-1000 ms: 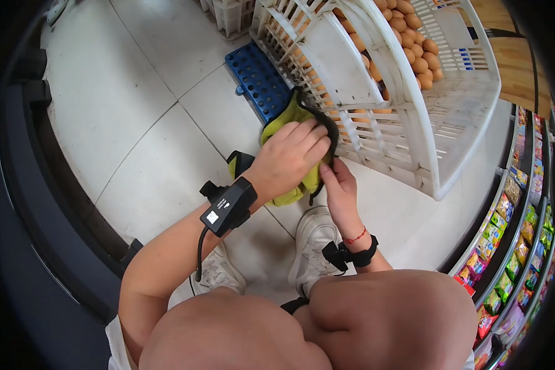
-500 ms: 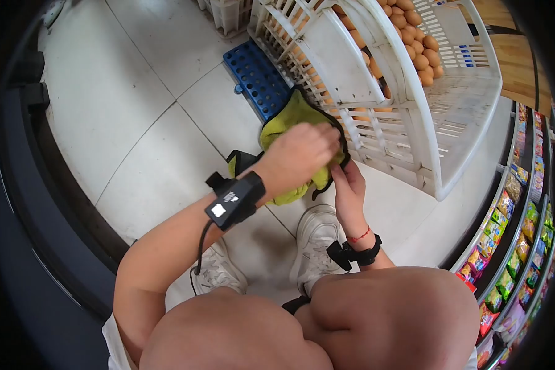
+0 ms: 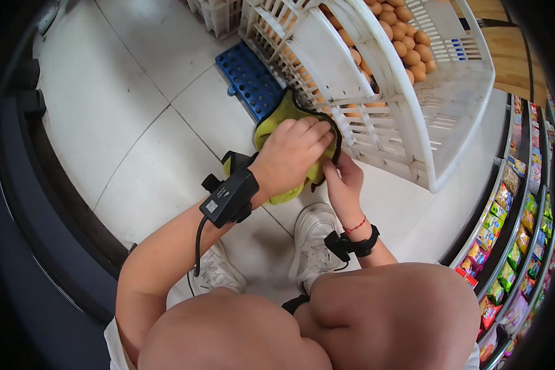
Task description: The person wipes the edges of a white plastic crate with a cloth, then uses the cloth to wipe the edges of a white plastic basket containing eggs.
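A yellow-green cloth point(image 3: 281, 116) with black edging is bunched up over the floor, in front of my feet. My left hand point(image 3: 291, 154) lies over its top, fingers bent together and gripping the fabric. From the right, my right hand point(image 3: 345, 184) pinches the cloth's dark edge between thumb and fingers; part of that grip is hidden. The cloth's far end overlaps a blue plastic slab with round holes point(image 3: 248, 77), lying on the tiles. Close beyond both hands stands a white plastic crate point(image 3: 407, 117) containing brown eggs point(image 3: 407, 46).
Another pale crate point(image 3: 222, 15) stands at the back. To the right, shelves carry bagged snacks point(image 3: 509, 246). A dark cabinet edge point(image 3: 49, 216) runs along the left. My white shoes point(image 3: 314, 237) rest on the tiled floor point(image 3: 148, 148). A wooden surface point(image 3: 509, 58) is at upper right.
My left hand has moved slightly left and down on the cloth, its fingers lower against the fabric. My right hand keeps its hold on the edge. The whole view has shifted slightly.
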Motion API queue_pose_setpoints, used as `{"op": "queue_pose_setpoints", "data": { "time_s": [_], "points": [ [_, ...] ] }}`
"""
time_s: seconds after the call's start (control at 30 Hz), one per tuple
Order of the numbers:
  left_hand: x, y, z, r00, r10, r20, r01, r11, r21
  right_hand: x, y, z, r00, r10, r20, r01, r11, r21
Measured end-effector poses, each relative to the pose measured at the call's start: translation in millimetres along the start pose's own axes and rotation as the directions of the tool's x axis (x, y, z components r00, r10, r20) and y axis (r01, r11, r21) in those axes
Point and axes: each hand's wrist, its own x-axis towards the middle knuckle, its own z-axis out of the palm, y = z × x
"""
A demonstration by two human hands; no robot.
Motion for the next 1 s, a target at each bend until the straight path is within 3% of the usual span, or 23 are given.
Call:
{"op": "queue_pose_setpoints", "data": {
  "time_s": [0.03, 0.13, 0.2, 0.27, 0.37, 0.43, 0.5, 0.53, 0.6, 0.63, 0.7, 0.73, 0.83, 0.87, 0.93, 1.0],
  "points": [
    [-0.9, -2.7, 2.2, 0.999, 0.033, -0.021, -0.033, 0.999, -0.022, -0.5, 3.7, -5.5, 1.0, -0.007, 0.003, 0.007, 1.0, -0.001],
    [-9.0, -8.4, 13.8, 0.994, 0.108, -0.027, -0.108, 0.994, -0.028, -2.2, 19.6, -20.0, 0.941, -0.334, -0.058, 0.306, 0.911, -0.277],
    [-9.5, -12.1, 12.8, 0.988, 0.154, -0.011, -0.154, 0.988, -0.006, 4.0, 12.7, -23.3, 0.938, -0.347, -0.014, 0.334, 0.913, -0.235],
    [-9.3, -15.1, 9.0, 0.984, 0.168, 0.066, -0.178, 0.965, 0.193, 4.0, 10.3, -21.3, 0.935, -0.355, 0.022, 0.352, 0.916, -0.193],
    [-6.3, -26.5, 2.2, 0.992, 0.11, 0.053, -0.122, 0.932, 0.341, -1.3, 10.2, -12.3, 0.93, -0.364, -0.042, 0.34, 0.9, -0.274],
    [-8.6, -16.6, 3.2, 0.995, 0.075, 0.063, -0.091, 0.945, 0.314, -2.0, 11.6, -8.9, 0.925, -0.377, -0.054, 0.35, 0.898, -0.267],
    [-10.0, -2.7, 6.0, 0.999, -0.032, 0.042, 0.027, 0.993, 0.116, -4.3, 14.3, -8.3, 0.934, -0.355, -0.042, 0.332, 0.906, -0.264],
    [-11.2, 4.8, 9.6, 0.999, -0.029, 0.046, 0.023, 0.993, 0.116, -5.7, 14.4, -8.0, 0.942, -0.336, -0.028, 0.317, 0.911, -0.266],
    [-11.3, 16.3, 15.7, 0.997, -0.066, -0.03, 0.065, 0.997, -0.053, -10.0, 15.0, -7.9, 0.947, -0.32, -0.025, 0.304, 0.92, -0.248],
    [-11.4, 11.0, 15.8, 0.997, -0.063, -0.032, 0.062, 0.997, -0.054, -11.5, 14.3, -7.9, 0.952, -0.307, -0.017, 0.295, 0.927, -0.229],
    [-5.1, -9.7, 6.4, 0.997, 0.068, 0.034, -0.072, 0.985, 0.155, -13.0, 17.3, -7.9, 0.949, -0.314, -0.013, 0.304, 0.93, -0.205],
    [-0.1, -14.6, -1.4, 0.991, -0.007, 0.136, -0.023, 0.976, 0.218, -13.5, 18.0, -8.6, 0.949, -0.315, -0.006, 0.309, 0.935, -0.175],
    [-2.9, -16.5, 1.4, 0.997, 0.052, 0.058, -0.067, 0.954, 0.291, -10.9, 16.4, -6.7, 0.947, -0.314, -0.061, 0.302, 0.94, -0.158],
    [-4.4, -12.4, 3.7, 0.997, 0.051, 0.061, -0.067, 0.954, 0.291, -12.3, 13.8, -6.9, 0.948, -0.312, -0.06, 0.3, 0.941, -0.157],
    [-5.4, 0.9, 7.9, 0.997, 0.048, 0.053, -0.055, 0.989, 0.137, -16.7, 5.2, -7.6, 0.996, -0.087, 0.028, 0.09, 0.99, -0.106],
    [-4.0, 3.7, 7.9, 0.999, 0.03, 0.042, -0.033, 0.996, 0.088, -19.9, 1.2, -5.4, 0.992, -0.111, 0.054, 0.117, 0.986, -0.122]
  ]
}}
